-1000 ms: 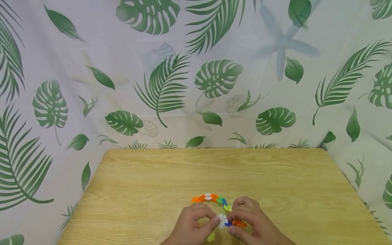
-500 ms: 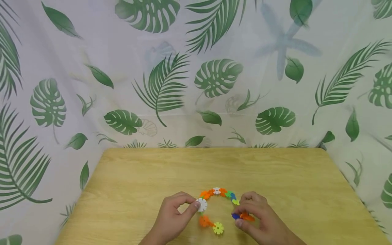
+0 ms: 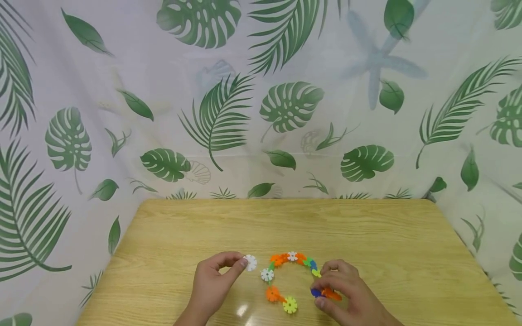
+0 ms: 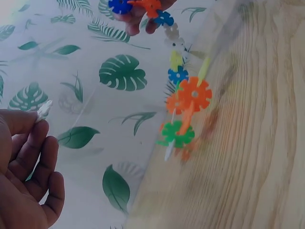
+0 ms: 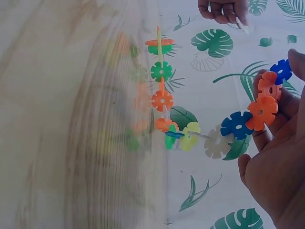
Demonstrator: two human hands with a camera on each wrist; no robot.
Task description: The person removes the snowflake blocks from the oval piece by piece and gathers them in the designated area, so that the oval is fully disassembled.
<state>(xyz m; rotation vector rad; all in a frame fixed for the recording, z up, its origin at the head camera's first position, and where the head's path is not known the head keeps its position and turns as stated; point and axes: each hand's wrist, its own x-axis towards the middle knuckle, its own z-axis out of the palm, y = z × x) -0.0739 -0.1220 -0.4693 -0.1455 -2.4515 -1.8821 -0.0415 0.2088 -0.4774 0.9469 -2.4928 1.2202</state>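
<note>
Between thumb and forefinger, my left hand (image 3: pixel 214 278) pinches a white snowflake-shaped plastic disc (image 3: pixel 250 263), held left of the chain and apart from it. A chain of linked notched discs curves in an open loop, with orange, white, green, blue and yellow pieces; one end is a yellow disc (image 3: pixel 290 305) joined to an orange disc (image 3: pixel 272 294). My right hand (image 3: pixel 346 292) holds the other end, where a dark blue disc (image 5: pixel 281 72) follows orange discs (image 5: pixel 263 112). In the head view its fingers partly hide these pieces.
A wooden table (image 3: pixel 183 231) lies under the hands, its far edge against a white curtain (image 3: pixel 240 181) printed with green leaves. Curtain also hangs at both sides. A white disc (image 3: pixel 267 275) sits in the chain's left side, nearest the left hand.
My left hand has carried the white disc left, away from the dark blue disc by the right hand. The chain and my right hand have shifted slightly right, and the chain's left side is now uncovered.
</note>
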